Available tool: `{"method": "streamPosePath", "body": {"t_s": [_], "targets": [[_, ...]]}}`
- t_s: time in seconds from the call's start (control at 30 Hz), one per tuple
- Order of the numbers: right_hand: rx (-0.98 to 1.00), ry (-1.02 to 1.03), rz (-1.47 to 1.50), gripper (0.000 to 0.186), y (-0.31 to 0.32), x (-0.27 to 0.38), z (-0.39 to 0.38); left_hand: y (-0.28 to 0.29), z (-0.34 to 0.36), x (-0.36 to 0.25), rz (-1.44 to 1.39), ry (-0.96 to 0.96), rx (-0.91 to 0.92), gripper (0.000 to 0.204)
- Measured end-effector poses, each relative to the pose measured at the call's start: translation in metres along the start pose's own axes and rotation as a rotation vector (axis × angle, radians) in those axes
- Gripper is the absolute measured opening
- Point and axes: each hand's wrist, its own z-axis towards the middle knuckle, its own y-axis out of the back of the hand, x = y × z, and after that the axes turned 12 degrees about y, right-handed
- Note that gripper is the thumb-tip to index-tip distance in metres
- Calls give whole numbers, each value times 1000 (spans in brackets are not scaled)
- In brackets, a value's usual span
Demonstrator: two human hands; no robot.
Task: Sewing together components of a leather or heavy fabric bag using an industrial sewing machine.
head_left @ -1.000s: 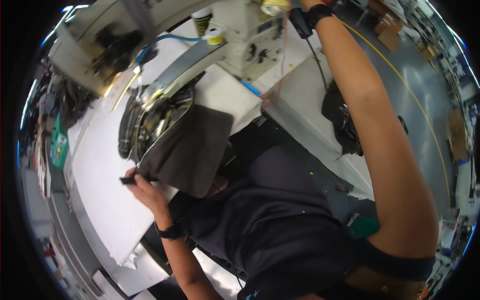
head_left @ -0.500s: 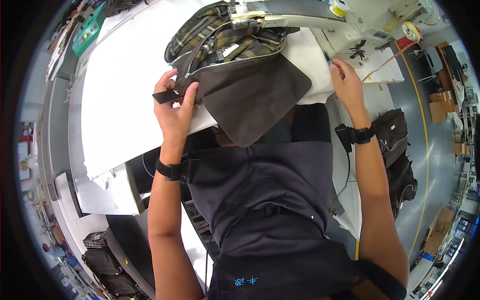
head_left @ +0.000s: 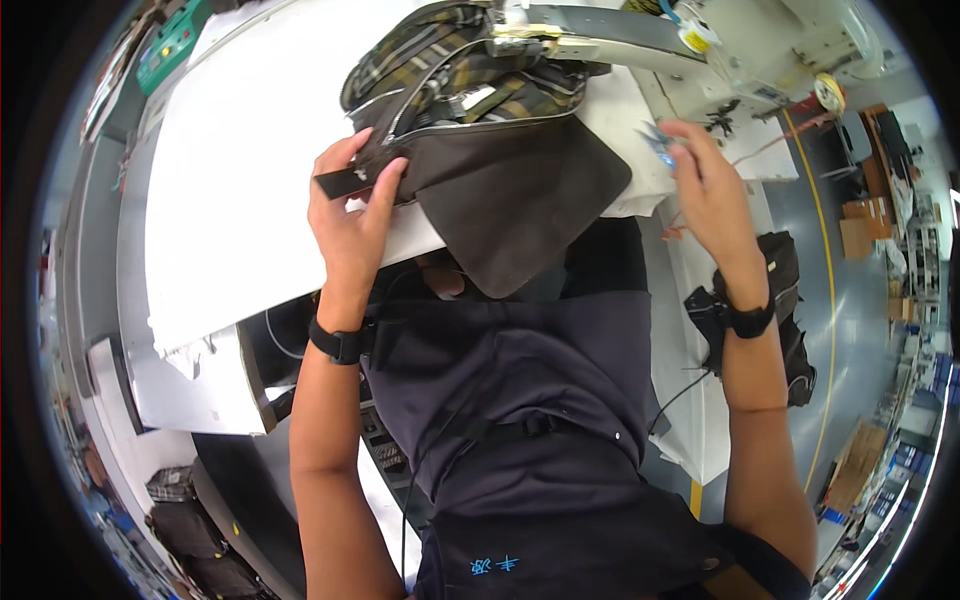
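Observation:
A dark brown bag (head_left: 520, 195) lies on the white table, its zip open and its plaid lining (head_left: 420, 55) showing. One flap of it hangs over the table's front edge. My left hand (head_left: 348, 220) grips the bag's left corner between thumb and fingers, beside the zip's end and a short black strap tab (head_left: 341, 184). Off to the right of the bag, my right hand (head_left: 712, 190) is closed round a small pair of thread snips (head_left: 657, 143) with a blue part, blades pointing up and left. The snips are apart from the bag.
A sewing machine arm (head_left: 610, 35) reaches over the bag's far side. The white tabletop (head_left: 240, 180) extends to the left, with a green box (head_left: 172, 45) beyond it. A thread spool (head_left: 828, 93) stands at far right. More dark bags (head_left: 782, 290) are piled at my right.
My right hand has lifted the thread snips off the table beside the machine and turned them toward the bag. The left hand keeps its hold on the bag's corner.

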Motion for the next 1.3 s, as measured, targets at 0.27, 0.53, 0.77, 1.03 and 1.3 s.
{"method": "streamPosePath", "body": {"t_s": [0.27, 0.53, 0.77, 1.03, 1.3], "targets": [[-78, 752, -126, 26, -84, 91, 56, 0, -3, 4, -50, -18, -28, 36], [-80, 1002, -222, 14, -120, 108, 74, 2, -2, 6, -35, -51, -43, 34], [-191, 974, -213, 27, -107, 94, 77, 2, -3, 4, -46, -51, -44, 31], [-76, 835, -199, 31, -81, 87, 64, 4, -2, 1, -18, -74, -68, 36], [-263, 35, -158, 35, -22, -44, -16, 3, -6, 0, -185, 322, 69, 33]]}}
